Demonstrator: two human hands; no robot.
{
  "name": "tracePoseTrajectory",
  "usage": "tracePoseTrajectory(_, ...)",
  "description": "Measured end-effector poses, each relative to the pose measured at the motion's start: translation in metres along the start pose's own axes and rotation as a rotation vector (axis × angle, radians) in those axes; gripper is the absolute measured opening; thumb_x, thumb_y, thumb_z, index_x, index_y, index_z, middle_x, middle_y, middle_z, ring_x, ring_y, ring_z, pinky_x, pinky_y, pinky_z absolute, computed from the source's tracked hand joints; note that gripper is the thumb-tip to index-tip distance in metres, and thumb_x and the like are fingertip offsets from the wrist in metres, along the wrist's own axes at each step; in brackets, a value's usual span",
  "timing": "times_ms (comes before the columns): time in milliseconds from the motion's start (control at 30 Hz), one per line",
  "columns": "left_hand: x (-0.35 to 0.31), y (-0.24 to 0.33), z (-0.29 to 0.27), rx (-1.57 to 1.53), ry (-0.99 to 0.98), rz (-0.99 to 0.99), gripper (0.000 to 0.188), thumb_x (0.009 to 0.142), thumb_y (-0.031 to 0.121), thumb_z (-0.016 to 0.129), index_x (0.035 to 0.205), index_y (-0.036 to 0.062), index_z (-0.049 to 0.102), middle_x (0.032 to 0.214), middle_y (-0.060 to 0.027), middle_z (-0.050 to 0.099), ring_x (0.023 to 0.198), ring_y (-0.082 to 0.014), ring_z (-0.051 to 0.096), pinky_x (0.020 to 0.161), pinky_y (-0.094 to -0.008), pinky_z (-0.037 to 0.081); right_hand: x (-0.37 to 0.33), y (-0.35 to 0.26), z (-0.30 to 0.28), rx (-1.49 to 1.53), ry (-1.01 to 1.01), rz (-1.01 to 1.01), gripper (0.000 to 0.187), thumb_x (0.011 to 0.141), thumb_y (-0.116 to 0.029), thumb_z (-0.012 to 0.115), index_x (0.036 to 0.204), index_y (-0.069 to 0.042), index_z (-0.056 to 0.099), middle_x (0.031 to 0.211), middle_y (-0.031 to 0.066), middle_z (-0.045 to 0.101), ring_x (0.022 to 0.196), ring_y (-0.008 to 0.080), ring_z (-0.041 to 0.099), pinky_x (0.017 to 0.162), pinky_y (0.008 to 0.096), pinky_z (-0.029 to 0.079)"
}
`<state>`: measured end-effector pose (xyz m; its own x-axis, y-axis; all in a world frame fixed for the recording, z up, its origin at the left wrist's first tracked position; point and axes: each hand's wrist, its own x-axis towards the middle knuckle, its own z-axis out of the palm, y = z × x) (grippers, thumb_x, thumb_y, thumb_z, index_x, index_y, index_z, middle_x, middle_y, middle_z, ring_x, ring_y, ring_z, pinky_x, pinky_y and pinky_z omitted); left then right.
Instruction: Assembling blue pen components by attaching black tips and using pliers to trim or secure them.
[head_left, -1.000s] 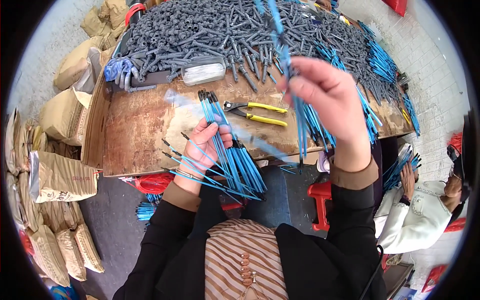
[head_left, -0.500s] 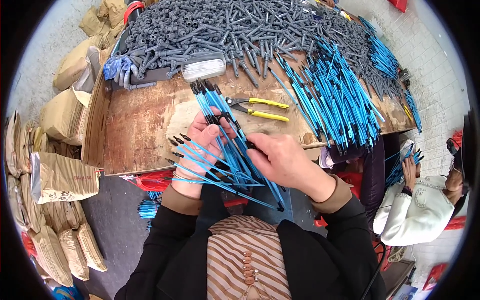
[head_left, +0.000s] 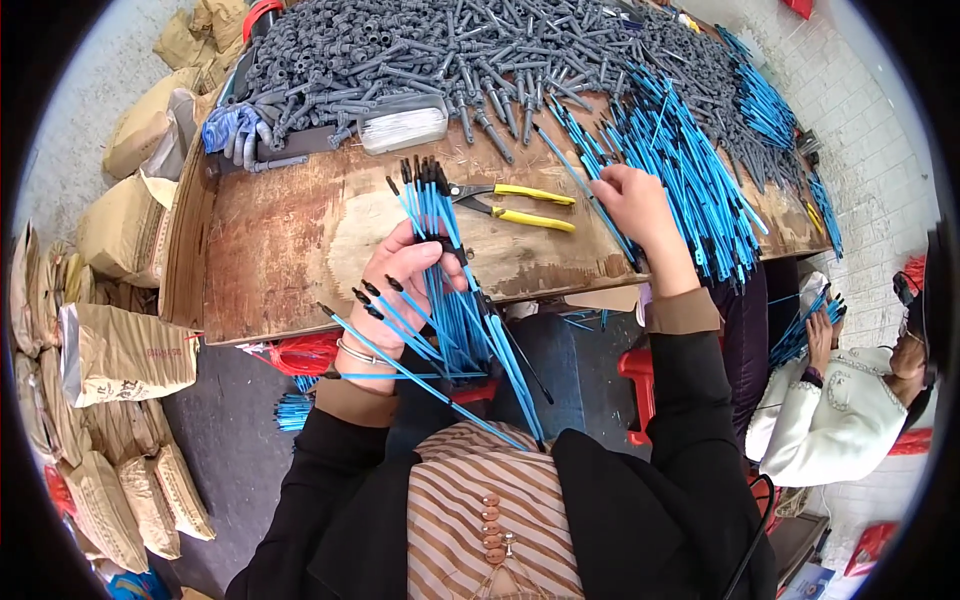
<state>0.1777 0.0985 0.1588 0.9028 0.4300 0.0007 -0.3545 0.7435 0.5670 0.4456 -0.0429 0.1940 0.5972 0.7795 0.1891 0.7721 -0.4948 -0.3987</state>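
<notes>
My left hand (head_left: 412, 285) is closed around a bundle of thin blue tubes with black end fittings (head_left: 465, 335). The bundle stands tilted above the table's front edge; a few tubes splay out across my wrist and toward my chest. My right hand (head_left: 635, 205) is over the table, fingers curled and pinched at a single blue tube beside the left edge of a large pile of similar blue tubes (head_left: 690, 190). Its palm hides part of that tube. Between my hands lies a pair of pliers with yellow handles (head_left: 535, 205), not touched by either.
Grey plastic fittings (head_left: 400, 50) are heaped along the table's back. A clear tray of thin white pieces (head_left: 403, 128) and a blue glove (head_left: 235, 130) lie before them. Brown sacks (head_left: 130, 350) stack at left. A seated co-worker (head_left: 840, 400) handles blue tubes at right; a red stool (head_left: 637, 390) stands below.
My right hand has left the bundle and moved right and away from me to the tubes on the table. My left hand keeps the bundle, now a little more upright.
</notes>
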Motion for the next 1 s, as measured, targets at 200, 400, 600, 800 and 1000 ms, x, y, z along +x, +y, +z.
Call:
tracePoseTrajectory(200, 0.001, 0.003, 0.003, 0.142, 0.076, -0.009, 0.018, 0.086, 0.008, 0.058, 0.104, 0.005, 0.056, 0.076, -0.0104, 0.063, 0.066, -0.0214, 0.062, 0.064, -0.0294, 0.05, 0.007, -0.013, 0.012, 0.012, 0.057, -0.035, 0.022, 0.082, -0.02, 0.059, 0.089, -0.001, 0.067, 0.071, 0.0078, 0.065, 0.058, 0.02, 0.055, 0.057, 0.0288, 0.045)
tracePoseTrajectory(400, 0.0, 0.002, 0.001, 0.097, 0.093, 0.083, 0.017, 0.088, 0.01, 0.058, 0.104, 0.0061, 0.056, 0.079, -0.0104, 0.064, 0.069, -0.0224, 0.063, 0.064, -0.0299, 0.05, -0.049, -0.084, 0.003, 0.474, -0.599, -0.413, 0.025, 0.084, -0.022, 0.062, 0.078, 0.001, 0.062, 0.063, 0.0069, 0.059, 0.053, 0.0173, 0.05, 0.053, 0.0275, 0.041)
tracePoseTrajectory(600, 0.002, 0.001, -0.004, 0.118, 0.012, 0.055, 0.018, 0.088, 0.009, 0.059, 0.105, 0.0061, 0.056, 0.081, -0.0112, 0.064, 0.071, -0.0231, 0.063, 0.065, -0.031, 0.051, -0.084, -0.095, 0.012, 0.388, -0.618, -0.244, 0.027, 0.084, -0.027, 0.062, 0.084, 0.0, 0.065, 0.065, 0.0126, 0.061, 0.052, 0.0295, 0.052, 0.054, 0.036, 0.043)
tracePoseTrajectory(800, -0.004, -0.005, 0.004, -0.109, -0.138, 0.033, 0.019, 0.087, 0.007, 0.059, 0.106, 0.0054, 0.055, 0.082, -0.013, 0.064, 0.07, -0.0221, 0.062, 0.064, -0.0309, 0.051, -0.081, -0.074, 0.008, 0.314, -0.527, -0.373, 0.021, 0.084, -0.022, 0.063, 0.085, -0.001, 0.064, 0.065, 0.0068, 0.059, 0.052, 0.0177, 0.047, 0.054, 0.0283, 0.041)
tracePoseTrajectory(1000, -0.017, 0.0, 0.009, -0.029, -0.064, 0.048, 0.019, 0.087, 0.005, 0.057, 0.105, 0.0048, 0.056, 0.084, -0.0154, 0.064, 0.069, -0.0214, 0.061, 0.065, -0.0306, 0.051, -0.017, -0.032, 0.01, 0.248, -0.233, -0.072, 0.022, 0.082, -0.021, 0.061, 0.087, 0.0, 0.066, 0.07, 0.0092, 0.065, 0.056, 0.0237, 0.055, 0.056, 0.0329, 0.046)
